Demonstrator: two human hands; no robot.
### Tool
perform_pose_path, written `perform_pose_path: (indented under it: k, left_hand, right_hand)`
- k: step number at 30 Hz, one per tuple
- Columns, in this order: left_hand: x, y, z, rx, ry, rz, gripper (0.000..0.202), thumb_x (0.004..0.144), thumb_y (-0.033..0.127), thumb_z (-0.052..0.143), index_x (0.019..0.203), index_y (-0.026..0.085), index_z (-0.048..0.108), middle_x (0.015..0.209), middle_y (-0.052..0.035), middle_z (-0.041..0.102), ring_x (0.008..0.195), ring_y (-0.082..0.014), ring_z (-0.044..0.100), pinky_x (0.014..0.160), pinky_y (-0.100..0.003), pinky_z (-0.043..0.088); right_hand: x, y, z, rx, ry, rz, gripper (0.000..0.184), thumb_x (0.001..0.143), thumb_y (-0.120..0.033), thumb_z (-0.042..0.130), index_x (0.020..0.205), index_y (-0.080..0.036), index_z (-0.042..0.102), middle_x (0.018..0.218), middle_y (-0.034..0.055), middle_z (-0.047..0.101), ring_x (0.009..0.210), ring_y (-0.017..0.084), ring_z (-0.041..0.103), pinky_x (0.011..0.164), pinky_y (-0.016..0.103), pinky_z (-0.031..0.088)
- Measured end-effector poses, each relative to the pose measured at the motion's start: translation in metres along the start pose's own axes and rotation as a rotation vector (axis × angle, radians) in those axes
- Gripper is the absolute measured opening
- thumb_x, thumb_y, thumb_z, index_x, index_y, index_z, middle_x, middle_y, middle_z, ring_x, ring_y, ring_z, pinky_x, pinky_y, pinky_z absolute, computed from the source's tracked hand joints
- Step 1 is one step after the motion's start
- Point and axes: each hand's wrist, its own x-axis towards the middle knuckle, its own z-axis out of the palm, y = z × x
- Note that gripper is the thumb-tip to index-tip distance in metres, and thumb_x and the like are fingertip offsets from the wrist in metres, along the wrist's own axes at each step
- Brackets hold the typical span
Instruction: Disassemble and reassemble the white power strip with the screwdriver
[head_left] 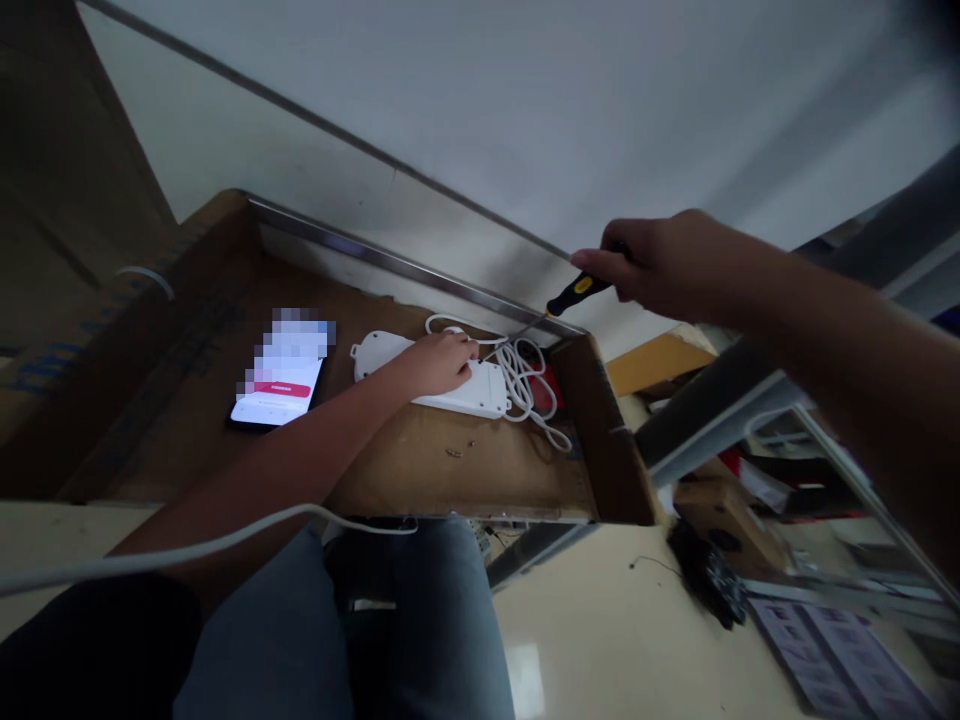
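Observation:
My left hand [435, 362] lies on top of a white power strip [480, 390] that rests on a cardboard surface [420, 460], fingers curled over its edge. The strip's white cable [529, 385] is coiled just to the right. My right hand [660, 268] is raised above and to the right, closed round a screwdriver [574, 292] with a black and yellow handle, its shaft pointing down-left toward the strip. Two small screws [459, 450] lie on the cardboard in front of the strip.
A phone [279, 385] with a lit screen lies left of the strip. A metal rail [390, 258] runs along the wall behind. A white cord [187, 548] crosses my lap. Boxes and clutter [720, 560] sit on the floor at right.

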Motion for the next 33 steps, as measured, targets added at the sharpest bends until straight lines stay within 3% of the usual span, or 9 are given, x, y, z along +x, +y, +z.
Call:
perform_pose_path:
  k: [5, 10, 13, 16, 19, 23, 28, 30, 33]
  left_hand:
    - [-0.001, 0.002, -0.003, -0.015, -0.006, -0.016, 0.038, 0.098, 0.018, 0.045, 0.126, 0.015, 0.07, 0.129, -0.0143, 0.073, 0.123, -0.0254, 0.068, 0.106, -0.04, 0.054]
    - [-0.002, 0.005, -0.005, -0.005, -0.022, -0.016, 0.039, 0.099, 0.017, 0.043, 0.127, 0.013, 0.069, 0.131, -0.0152, 0.072, 0.125, -0.0274, 0.067, 0.107, -0.042, 0.054]
    - [-0.002, 0.004, -0.004, 0.01, -0.002, 0.001, 0.038, 0.098, 0.016, 0.045, 0.125, 0.013, 0.071, 0.128, -0.0155, 0.073, 0.123, -0.0263, 0.068, 0.107, -0.042, 0.054]
    - [-0.002, 0.004, -0.002, 0.028, 0.025, 0.018, 0.036, 0.097, 0.016, 0.046, 0.123, 0.013, 0.072, 0.124, -0.0153, 0.074, 0.12, -0.0243, 0.069, 0.106, -0.04, 0.054]
    - [-0.002, 0.004, -0.002, 0.045, 0.012, 0.008, 0.036, 0.098, 0.017, 0.045, 0.121, 0.013, 0.072, 0.125, -0.016, 0.074, 0.118, -0.0248, 0.069, 0.104, -0.04, 0.055]
    - [-0.001, 0.004, -0.001, 0.052, 0.002, 0.0, 0.035, 0.099, 0.018, 0.045, 0.122, 0.013, 0.071, 0.124, -0.0159, 0.074, 0.118, -0.0255, 0.069, 0.103, -0.04, 0.055]
    - [-0.001, 0.003, 0.0, 0.032, 0.036, 0.02, 0.037, 0.098, 0.018, 0.045, 0.122, 0.012, 0.073, 0.124, -0.0178, 0.074, 0.117, -0.026, 0.069, 0.104, -0.042, 0.055]
    - [-0.002, 0.002, 0.0, 0.029, 0.033, 0.022, 0.038, 0.098, 0.018, 0.044, 0.122, 0.011, 0.073, 0.125, -0.0185, 0.074, 0.117, -0.0259, 0.069, 0.104, -0.042, 0.054]
    - [-0.002, 0.001, 0.001, 0.037, 0.028, 0.017, 0.038, 0.098, 0.019, 0.043, 0.122, 0.012, 0.072, 0.125, -0.0175, 0.074, 0.118, -0.0255, 0.069, 0.103, -0.041, 0.054]
  right_hand:
    - [0.001, 0.007, 0.001, 0.193, -0.071, -0.141, 0.047, 0.091, -0.029, 0.065, 0.132, -0.014, 0.048, 0.082, 0.004, 0.065, 0.066, 0.011, 0.052, 0.067, 0.028, 0.039]
    - [0.0, 0.01, 0.004, 0.014, -0.012, -0.074, 0.041, 0.1, -0.058, 0.056, 0.106, -0.017, 0.062, 0.067, 0.004, 0.059, 0.057, 0.009, 0.04, 0.064, 0.028, 0.031]
    - [0.002, 0.012, 0.016, -0.106, 0.129, -0.114, 0.06, 0.099, -0.067, 0.048, 0.13, -0.016, 0.058, 0.096, 0.0133, 0.07, 0.066, 0.012, 0.045, 0.067, 0.03, 0.03]
    - [0.007, 0.019, 0.023, 0.121, 0.097, -0.301, 0.066, 0.094, -0.055, 0.049, 0.144, -0.013, 0.042, 0.131, 0.022, 0.064, 0.085, 0.018, 0.06, 0.075, 0.033, 0.043]
    - [0.011, 0.023, 0.02, 0.236, -0.012, -0.349, 0.052, 0.093, -0.051, 0.05, 0.133, -0.017, 0.046, 0.107, 0.0146, 0.07, 0.079, 0.018, 0.062, 0.074, 0.034, 0.049]
    - [0.008, 0.014, 0.019, 0.044, 0.079, -0.137, 0.059, 0.096, -0.075, 0.044, 0.115, -0.021, 0.055, 0.076, 0.0081, 0.063, 0.067, 0.02, 0.056, 0.069, 0.036, 0.046]
    - [0.005, 0.007, 0.027, 0.137, 0.164, -0.309, 0.058, 0.097, -0.056, 0.047, 0.139, -0.016, 0.047, 0.138, 0.0202, 0.059, 0.101, 0.023, 0.063, 0.089, 0.039, 0.053]
    - [0.007, 0.009, 0.026, 0.197, 0.112, -0.35, 0.054, 0.093, -0.048, 0.053, 0.136, -0.017, 0.048, 0.128, 0.0162, 0.065, 0.095, 0.019, 0.064, 0.086, 0.035, 0.053]
    - [0.011, 0.014, 0.021, 0.154, 0.088, -0.259, 0.052, 0.092, -0.065, 0.055, 0.115, -0.019, 0.058, 0.081, 0.006, 0.064, 0.071, 0.016, 0.056, 0.072, 0.032, 0.046]
